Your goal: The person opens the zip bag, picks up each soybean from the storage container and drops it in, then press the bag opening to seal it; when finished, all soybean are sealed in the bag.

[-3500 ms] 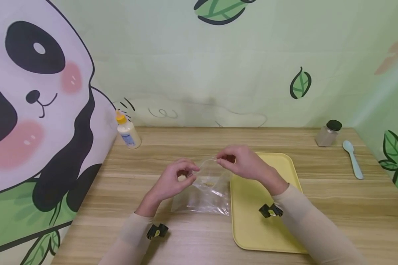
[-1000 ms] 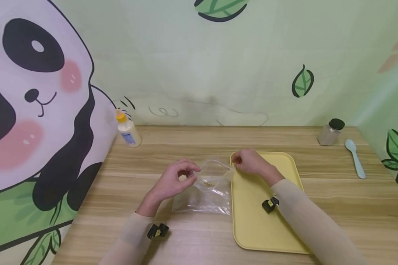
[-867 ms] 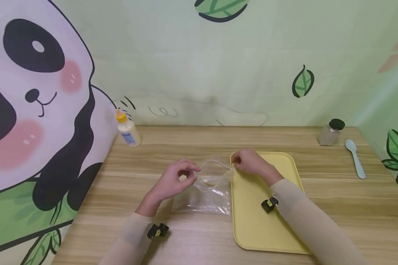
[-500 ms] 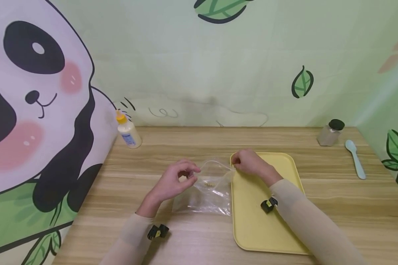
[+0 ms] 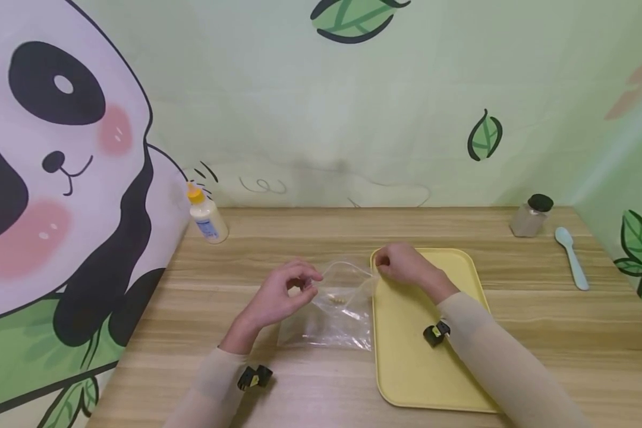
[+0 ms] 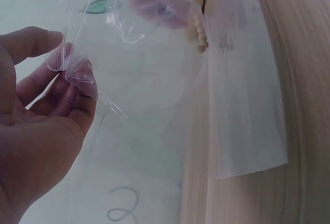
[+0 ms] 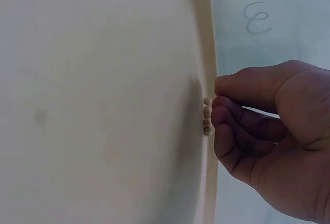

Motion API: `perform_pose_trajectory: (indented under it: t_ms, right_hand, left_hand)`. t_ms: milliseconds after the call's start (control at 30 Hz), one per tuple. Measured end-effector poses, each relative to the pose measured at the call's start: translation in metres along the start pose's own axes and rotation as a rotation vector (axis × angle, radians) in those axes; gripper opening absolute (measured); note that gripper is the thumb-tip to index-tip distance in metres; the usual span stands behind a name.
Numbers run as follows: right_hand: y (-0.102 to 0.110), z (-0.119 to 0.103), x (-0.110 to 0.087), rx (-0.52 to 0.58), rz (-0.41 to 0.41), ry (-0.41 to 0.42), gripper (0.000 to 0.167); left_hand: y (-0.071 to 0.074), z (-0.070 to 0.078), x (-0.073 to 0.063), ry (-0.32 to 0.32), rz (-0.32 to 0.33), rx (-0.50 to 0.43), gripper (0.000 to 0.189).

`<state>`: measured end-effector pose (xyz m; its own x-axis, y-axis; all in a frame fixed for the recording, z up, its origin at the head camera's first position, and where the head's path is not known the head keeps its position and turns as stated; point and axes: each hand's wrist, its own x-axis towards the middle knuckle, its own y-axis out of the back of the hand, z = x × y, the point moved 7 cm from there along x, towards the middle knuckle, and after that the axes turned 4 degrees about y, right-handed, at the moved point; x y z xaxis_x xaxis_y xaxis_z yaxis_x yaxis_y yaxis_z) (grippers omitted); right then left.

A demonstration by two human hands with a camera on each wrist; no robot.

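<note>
A clear zip bag [image 5: 329,327] lies on the table with its mouth raised. My left hand [image 5: 280,294] grips the mouth's left edge; in the left wrist view its fingers [image 6: 85,113] curl around the plastic. Several small round tan beads [image 6: 200,33] show inside the bag. My right hand [image 5: 403,263] is over the far left corner of the yellow tray [image 5: 406,368], fingertips drawn together. In the right wrist view, several more beads [image 7: 207,115] line up along the tray's edge right at those fingertips. I cannot tell whether it pinches one. The bag's right corner reaches close under this hand.
A white glue bottle [image 5: 208,220] with a yellow cap stands at the back left. At the back right are a clear jar [image 5: 529,220] with a black lid and a light blue spoon [image 5: 571,258]. A printed panda wall rises behind the wooden table.
Since the oldest frame, my right hand has moved right from the bag's mouth to the tray's corner, and the mouth has spread wider. Over the last second, both hands stay nearly still.
</note>
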<state>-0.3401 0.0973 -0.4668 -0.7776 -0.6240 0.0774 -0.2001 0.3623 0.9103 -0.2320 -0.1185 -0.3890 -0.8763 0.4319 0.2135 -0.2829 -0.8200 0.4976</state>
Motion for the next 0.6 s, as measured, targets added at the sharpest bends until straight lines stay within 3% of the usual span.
perform_pose_trajectory:
  t_ms: [600]
  right_hand:
    - [0.020,-0.009,-0.005,0.026,0.030,-0.015,0.014]
  left_hand:
    - [0.000,0.003,0.000,-0.003,0.000,-0.006,0.020]
